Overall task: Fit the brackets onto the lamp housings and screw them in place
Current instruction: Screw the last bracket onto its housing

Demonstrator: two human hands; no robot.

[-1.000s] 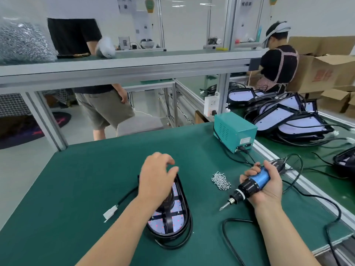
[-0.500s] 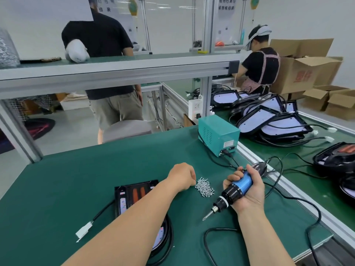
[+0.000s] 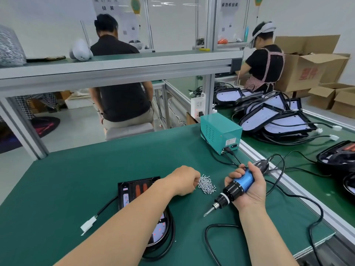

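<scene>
A black lamp housing (image 3: 134, 191) lies open side up on the green mat, partly hidden under my left forearm, with its black cable and white plug (image 3: 88, 223) trailing left. My left hand (image 3: 185, 180) reaches across it to the small pile of silver screws (image 3: 206, 184), fingers curled at the pile's left edge; a screw tip shows below the fingers. My right hand (image 3: 249, 187) grips a blue and black electric screwdriver (image 3: 236, 187), its bit pointing down and left above the mat. No bracket is plainly visible.
A teal power supply box (image 3: 221, 133) stands behind the screws, cables running from it to the screwdriver. Stacked lamp housings (image 3: 269, 116) lie on the right conveyor table. Two other people work at the back. An aluminium shelf (image 3: 115, 68) crosses above the bench.
My left hand left the lamp housing and moved right to the screw pile. The housing now lies uncovered at its top end. The screwdriver hand stayed about where it was.
</scene>
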